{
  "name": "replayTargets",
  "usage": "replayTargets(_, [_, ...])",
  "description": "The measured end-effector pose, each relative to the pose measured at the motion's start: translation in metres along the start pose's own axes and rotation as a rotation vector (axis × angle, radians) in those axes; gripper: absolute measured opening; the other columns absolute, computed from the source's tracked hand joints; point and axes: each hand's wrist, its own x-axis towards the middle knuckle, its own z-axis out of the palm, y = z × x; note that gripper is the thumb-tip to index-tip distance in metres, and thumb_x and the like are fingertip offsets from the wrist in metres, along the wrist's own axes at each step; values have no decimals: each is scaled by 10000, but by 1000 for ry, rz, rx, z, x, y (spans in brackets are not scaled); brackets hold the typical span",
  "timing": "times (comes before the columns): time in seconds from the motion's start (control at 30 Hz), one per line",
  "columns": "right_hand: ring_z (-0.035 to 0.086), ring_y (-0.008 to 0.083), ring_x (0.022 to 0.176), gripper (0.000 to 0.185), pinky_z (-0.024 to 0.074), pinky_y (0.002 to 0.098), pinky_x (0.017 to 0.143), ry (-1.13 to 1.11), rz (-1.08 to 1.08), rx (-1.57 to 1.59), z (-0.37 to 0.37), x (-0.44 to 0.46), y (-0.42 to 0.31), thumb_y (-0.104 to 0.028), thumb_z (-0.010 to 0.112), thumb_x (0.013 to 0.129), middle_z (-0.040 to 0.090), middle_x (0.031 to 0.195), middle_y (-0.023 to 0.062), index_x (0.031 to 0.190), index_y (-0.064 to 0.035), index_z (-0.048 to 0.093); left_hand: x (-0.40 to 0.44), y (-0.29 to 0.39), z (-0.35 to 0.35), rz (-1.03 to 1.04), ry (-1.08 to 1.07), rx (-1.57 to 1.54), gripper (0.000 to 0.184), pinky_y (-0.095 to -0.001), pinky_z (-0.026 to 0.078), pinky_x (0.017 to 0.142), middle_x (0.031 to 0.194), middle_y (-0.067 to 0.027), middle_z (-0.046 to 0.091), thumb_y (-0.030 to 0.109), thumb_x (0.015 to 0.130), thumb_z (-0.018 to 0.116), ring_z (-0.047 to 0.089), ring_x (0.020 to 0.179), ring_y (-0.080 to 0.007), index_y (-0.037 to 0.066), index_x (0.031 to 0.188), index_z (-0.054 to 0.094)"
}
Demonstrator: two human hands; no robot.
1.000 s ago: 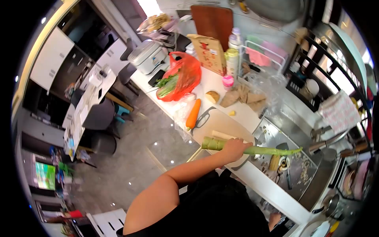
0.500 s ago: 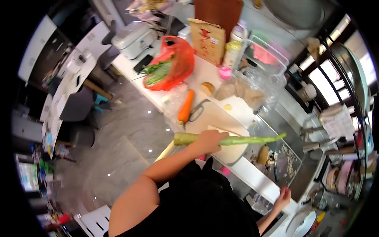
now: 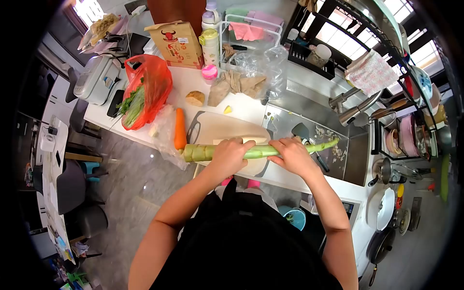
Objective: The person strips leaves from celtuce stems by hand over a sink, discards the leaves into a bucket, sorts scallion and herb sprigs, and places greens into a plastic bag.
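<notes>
A long green celtuce stem point(image 3: 256, 152) is held crosswise over the cutting board point(image 3: 222, 122), its thick ringed end to the left and its thin end reaching over the sink. My left hand point(image 3: 231, 157) is wrapped round the stem left of its middle. My right hand point(image 3: 294, 155) grips it farther right, near the thinner part. Under the stem a pale piece point(image 3: 237, 139) lies on the board, partly hidden. Close to the board's left side is an orange carrot point(image 3: 180, 129), on a clear plastic bag point(image 3: 164, 129).
The sink point(image 3: 355, 159) on the right holds scraps and a dark-handled tool point(image 3: 322, 162). Behind the board are a cut brown root point(image 3: 195, 98), a yellow piece point(image 3: 227, 109) and a crumpled brown bag point(image 3: 234, 86). A red bag point(image 3: 157, 79) of greens stands at left.
My right hand has come up from the lower right and now grips the celtuce stem beside my left hand, which held it alone before. The view has turned and shifted right.
</notes>
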Motion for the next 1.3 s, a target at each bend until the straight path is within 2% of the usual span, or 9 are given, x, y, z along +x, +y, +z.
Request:
replayTargets(0.3, [593,353,777,373,470,430,651,-160,31,164,3,-19,13,-306,678,730,605,840,165,981,-57,560,9,27,41,64,-8,23,299,-403,471,552,698,-118,570,80,627,616,590,628,-304,105,924,599])
replayTargets(0.5, [598,350,779,424,479,409,668,-148,52,206,-6,-47,31,-268,714,690,618,902,167,1030,-54,578,17,43,69,56,-8,-44,300,-407,455,606,748,-114,576,104,614,634,596,730,-291,100,910,590])
replayTargets(0.57, [597,349,792,447,479,400,691,-157,38,270,-16,-49,32,-249,724,678,618,927,170,1050,-48,579,18,46,70,4,-168,-44,324,-399,450,639,771,-100,571,126,603,645,590,771,-286,120,922,589])
replayTargets(0.77, [594,306,864,390,454,356,793,234,116,454,-38,-56,46,-86,695,676,610,969,171,1042,-5,585,-27,29,39,-200,-187,-66,411,-408,447,677,796,-88,567,160,622,662,581,787,-289,175,1027,594])
replayTargets(0.87, [603,217,817,258,456,317,780,346,182,609,-34,-59,65,-34,622,761,627,942,137,1011,18,587,-58,20,22,-308,-71,-11,431,-407,452,679,812,-101,576,188,615,679,580,793,-300,163,1037,594])
replayTargets(0.93, [596,138,764,177,461,281,743,471,227,709,-24,-59,81,-27,567,826,633,909,109,992,33,585,-76,24,5,-539,32,-76,454,-403,465,695,860,-127,591,177,620,676,580,807,-320,133,1063,586])
replayTargets(1.07, [584,119,701,142,462,252,669,538,254,799,-9,-46,87,-34,553,845,633,830,97,967,28,592,-111,16,-9,-696,290,-158,478,-393,477,728,951,-140,606,152,620,685,590,864,-314,100,1083,577])
replayTargets(1.23, [579,119,652,120,462,248,626,430,233,734,8,-22,62,-35,549,844,633,780,82,938,25,591,-150,-29,-48,-723,514,-268,430,-342,485,747,933,-169,626,106,647,660,612,827,-326,52,1067,588])
replayTargets(1.3, [581,125,642,111,465,253,613,425,237,723,16,-9,46,-36,547,844,631,788,92,926,26,589,-165,-61,-68,-867,631,-241,421,-347,486,733,887,-174,628,108,653,650,623,806,-308,53,1066,586])
